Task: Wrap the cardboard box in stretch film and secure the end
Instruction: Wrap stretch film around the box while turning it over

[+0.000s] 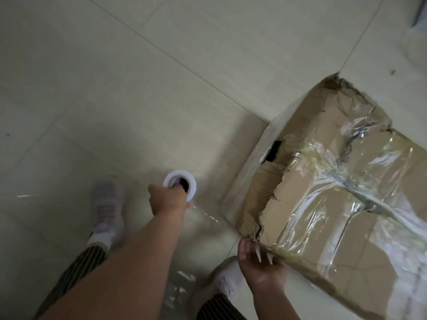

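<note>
A battered cardboard box (342, 181) stands on the tiled floor at the right, its top and sides covered in clear stretch film. My left hand (167, 197) grips the white stretch film roll (182, 184), with fingers inside its core, held low to the left of the box. A sheet of film (208, 217) runs from the roll toward the box's near corner. My right hand (258, 264) rests at that torn near corner, fingers against the film there.
Pale floor tiles (115, 88) spread to the left and behind. My two feet in light shoes (107, 211) (227, 280) stand close to the box's near side. A pale blurred object (418, 38) sits at the top right edge.
</note>
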